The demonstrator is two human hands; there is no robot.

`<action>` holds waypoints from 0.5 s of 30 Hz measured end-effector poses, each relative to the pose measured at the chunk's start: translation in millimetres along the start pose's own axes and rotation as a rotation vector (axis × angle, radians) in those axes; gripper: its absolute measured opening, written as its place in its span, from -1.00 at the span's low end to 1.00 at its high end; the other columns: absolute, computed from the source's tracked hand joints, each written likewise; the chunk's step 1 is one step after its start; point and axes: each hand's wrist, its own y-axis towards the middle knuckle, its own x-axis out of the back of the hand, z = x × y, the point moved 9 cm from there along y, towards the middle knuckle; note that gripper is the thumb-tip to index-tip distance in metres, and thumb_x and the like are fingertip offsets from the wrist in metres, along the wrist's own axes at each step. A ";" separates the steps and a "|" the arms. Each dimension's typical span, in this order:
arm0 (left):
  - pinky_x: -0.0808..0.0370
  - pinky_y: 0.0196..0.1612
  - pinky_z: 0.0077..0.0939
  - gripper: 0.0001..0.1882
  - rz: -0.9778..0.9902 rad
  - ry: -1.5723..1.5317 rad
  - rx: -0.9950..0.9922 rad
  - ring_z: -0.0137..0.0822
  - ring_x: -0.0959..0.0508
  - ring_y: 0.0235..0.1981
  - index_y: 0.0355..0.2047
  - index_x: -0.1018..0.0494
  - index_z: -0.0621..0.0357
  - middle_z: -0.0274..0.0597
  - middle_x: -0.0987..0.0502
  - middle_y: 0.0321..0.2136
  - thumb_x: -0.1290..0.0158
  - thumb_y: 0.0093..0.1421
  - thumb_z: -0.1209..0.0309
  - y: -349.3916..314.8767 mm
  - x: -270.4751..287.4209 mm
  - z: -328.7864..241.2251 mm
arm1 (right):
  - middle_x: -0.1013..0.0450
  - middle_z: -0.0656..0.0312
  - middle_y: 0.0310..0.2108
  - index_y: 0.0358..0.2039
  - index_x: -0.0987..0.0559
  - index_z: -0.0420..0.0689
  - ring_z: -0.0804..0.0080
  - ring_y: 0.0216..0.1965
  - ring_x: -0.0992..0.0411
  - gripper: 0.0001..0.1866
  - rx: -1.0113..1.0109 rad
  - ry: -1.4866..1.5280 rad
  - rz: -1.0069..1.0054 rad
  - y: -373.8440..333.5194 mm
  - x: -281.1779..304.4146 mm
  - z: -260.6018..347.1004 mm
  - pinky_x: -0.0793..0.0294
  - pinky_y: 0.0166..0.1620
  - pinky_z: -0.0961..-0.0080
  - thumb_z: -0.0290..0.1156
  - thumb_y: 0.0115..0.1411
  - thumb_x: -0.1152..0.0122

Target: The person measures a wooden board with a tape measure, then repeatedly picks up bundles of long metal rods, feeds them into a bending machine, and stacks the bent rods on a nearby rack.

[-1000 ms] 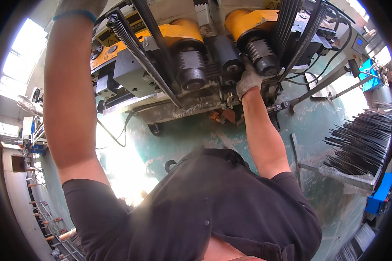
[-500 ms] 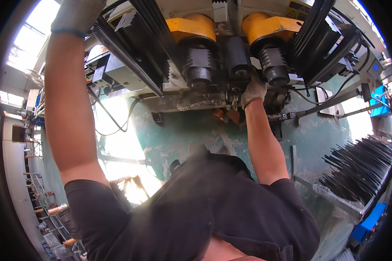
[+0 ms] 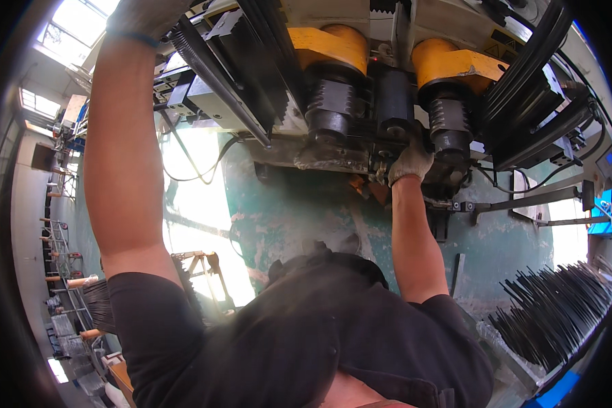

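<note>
Workshop hall with bright skylights and racks at the left, worn green floor (image 3: 285, 217) below, bundle of thin dark rods (image 3: 557, 313) fanned out at lower right

Big machine head (image 3: 360, 88) across the top: two yellow housings (image 3: 333, 44) over ribbed dark rollers (image 3: 328, 109), a smooth black roller (image 3: 393, 102) between them, slanted black rails on both sides, cables hanging off the left

Black shirt (image 3: 306, 340) filling the bottom, both bare forearms raised toward the machine

Left hand (image 3: 143, 13), gloved in grey, up at the top edge against the black rail (image 3: 211, 68); mostly cut off by the rim, so grip cannot be told

Right hand (image 3: 409, 160), gloved in white, tucked under the smooth black roller, just beside the right ribbed roller (image 3: 450, 122); fingers curled up against the dark metal there, closed or merely pressing cannot be told

Small orange-brown piece (image 3: 374, 190) just below and left of that glove

Likely risk: glove fabric or fingertips drawn into the gap between rollers if these turn, the hand lying so close; overhead reach hiding the fingers, so a slip off the greasy metal toward the ribbed teeth seems possible
</note>
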 end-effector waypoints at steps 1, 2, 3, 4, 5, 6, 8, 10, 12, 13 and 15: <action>-0.48 0.27 -0.24 -0.59 0.009 0.010 -0.018 -0.11 -0.62 0.06 0.12 -0.50 0.36 0.02 -0.66 -0.10 -0.18 0.33 0.38 3.0 -6.5 1.5 | -0.66 0.17 -0.21 -0.02 -0.69 -0.22 0.37 -0.26 -0.60 -0.69 -0.028 -0.023 -0.006 -10.4 -4.5 14.5 -0.58 -0.13 0.40 -0.51 0.22 -0.22; -0.47 0.28 -0.23 -0.58 0.006 0.037 -0.060 -0.10 -0.62 0.07 0.12 -0.49 0.37 0.03 -0.66 -0.10 -0.18 0.32 0.38 1.7 -14.7 0.9 | -0.66 0.17 -0.22 -0.04 -0.69 -0.21 0.37 -0.27 -0.60 -0.70 -0.027 -0.029 -0.014 -7.8 -2.6 16.0 -0.59 -0.14 0.40 -0.50 0.22 -0.22; -0.46 0.29 -0.23 -0.58 0.009 0.044 -0.069 -0.10 -0.62 0.07 0.12 -0.49 0.37 0.04 -0.66 -0.09 -0.18 0.32 0.38 2.0 -16.4 -3.2 | -0.67 0.18 -0.22 -0.05 -0.69 -0.21 0.37 -0.28 -0.60 -0.71 -0.034 -0.029 -0.011 -8.3 -3.1 18.5 -0.59 -0.15 0.39 -0.50 0.22 -0.21; -0.46 0.30 -0.22 -0.57 0.007 0.053 -0.074 -0.09 -0.61 0.08 0.13 -0.49 0.37 0.05 -0.66 -0.09 -0.18 0.32 0.38 0.2 -15.2 -5.9 | -0.67 0.18 -0.23 -0.06 -0.70 -0.20 0.37 -0.29 -0.60 -0.72 -0.012 -0.014 -0.006 1.1 2.5 10.0 -0.58 -0.15 0.39 -0.49 0.22 -0.22; -0.45 0.30 -0.22 -0.57 0.021 0.026 -0.048 -0.08 -0.61 0.08 0.13 -0.49 0.38 0.05 -0.66 -0.09 -0.17 0.33 0.38 3.7 -13.8 -5.6 | -0.67 0.19 -0.24 -0.08 -0.70 -0.19 0.37 -0.29 -0.59 -0.73 0.012 0.000 -0.005 10.0 9.2 4.0 -0.58 -0.15 0.39 -0.48 0.22 -0.22; -0.46 0.29 -0.22 -0.56 0.039 0.013 -0.044 -0.08 -0.61 0.07 0.14 -0.49 0.38 0.06 -0.66 -0.08 -0.17 0.33 0.37 4.9 -13.4 -5.1 | -0.67 0.20 -0.23 -0.09 -0.70 -0.19 0.37 -0.29 -0.59 -0.74 0.036 -0.023 -0.014 14.1 13.6 3.7 -0.57 -0.14 0.39 -0.46 0.23 -0.22; -0.48 0.27 -0.24 -0.55 0.088 -0.011 -0.066 -0.08 -0.63 0.04 0.14 -0.49 0.39 0.08 -0.66 -0.07 -0.17 0.33 0.37 9.4 -17.9 -6.9 | -0.68 0.21 -0.23 -0.10 -0.71 -0.17 0.38 -0.29 -0.59 -0.76 0.096 -0.068 -0.048 23.3 25.9 6.6 -0.56 -0.12 0.40 -0.42 0.25 -0.23; -0.53 0.21 -0.29 -0.56 0.069 0.007 -0.016 -0.11 -0.65 -0.01 0.12 -0.51 0.41 0.10 -0.66 -0.07 -0.18 0.32 0.37 9.0 -8.9 -1.7 | -0.68 0.22 -0.21 -0.09 -0.72 -0.14 0.40 -0.27 -0.60 -0.76 0.061 -0.094 -0.045 7.1 13.4 10.3 -0.55 -0.10 0.43 -0.38 0.28 -0.23; -0.58 0.13 -0.36 -0.59 0.004 0.008 0.097 -0.17 -0.68 -0.07 0.05 -0.56 0.43 0.11 -0.67 -0.09 -0.20 0.30 0.37 20.8 -2.6 12.4 | -0.68 0.22 -0.19 -0.08 -0.72 -0.13 0.41 -0.25 -0.60 -0.74 0.031 -0.150 -0.057 -3.5 6.1 11.5 -0.55 -0.09 0.45 -0.33 0.30 -0.25; -0.61 0.09 -0.38 -0.63 0.047 0.008 0.045 -0.19 -0.69 -0.10 0.03 -0.59 0.39 0.07 -0.69 -0.10 -0.20 0.31 0.36 23.7 -7.1 11.2 | -0.68 0.22 -0.18 -0.06 -0.72 -0.12 0.42 -0.24 -0.60 -0.73 0.030 -0.192 -0.088 -2.0 10.7 14.6 -0.55 -0.09 0.46 -0.31 0.30 -0.26; -0.65 0.00 -0.44 -0.71 0.121 0.014 -0.055 -0.23 -0.72 -0.16 -0.03 -0.65 0.30 -0.01 -0.72 -0.14 -0.20 0.33 0.36 22.8 -10.6 10.8 | -0.68 0.22 -0.18 -0.02 -0.70 -0.14 0.41 -0.22 -0.61 -0.70 -0.004 -0.198 -0.103 -2.2 12.4 17.0 -0.57 -0.09 0.45 -0.29 0.31 -0.26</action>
